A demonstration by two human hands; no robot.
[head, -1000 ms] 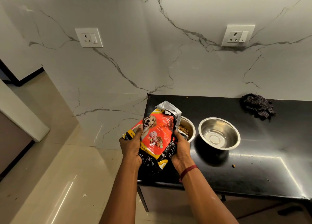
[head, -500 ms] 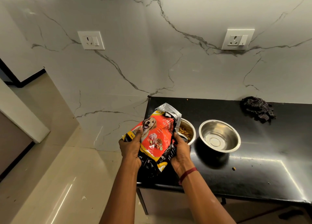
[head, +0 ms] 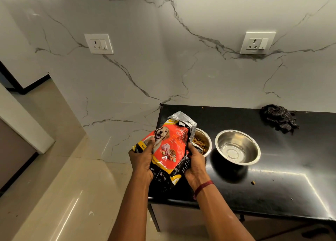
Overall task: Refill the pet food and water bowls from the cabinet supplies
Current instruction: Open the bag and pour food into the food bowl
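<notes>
A white marble wall [head: 181, 68] with grey veins fills most of the view, and below it on the left is a glossy beige floor [head: 63, 195]. On the right stands a black bench [head: 272, 195], set against the wall.

Over the left end of the bench the person holds a red and black pet food bag [head: 169, 146] with a dog printed on it. The bag is tilted, and its open silver mouth points toward the nearer bowl. The left hand [head: 141, 159] grasps the left edge of the bag, with fingers and thumb curled around it. The right hand [head: 195, 162] grasps the right edge in the same way, close to the bowl.

Two steel bowls stand side by side on the bench, not touching. The food bowl [head: 208, 141] is partly hidden behind the bag and already has brown kibble [head: 199, 143] inside. The water bowl [head: 237, 147] on its right looks empty or almost empty; I cannot tell if a thin layer of water is there.

A dark checked cloth [head: 278, 118] lies crumpled at the back of the bench, well apart from the bowls. One loose piece of kibble [head: 253, 182] lies on the bench in front of the water bowl.

In my judgement the food part is nearly done or just finishing. The water part is still left, and no water supply is visible here. The bag must also go back.
</notes>
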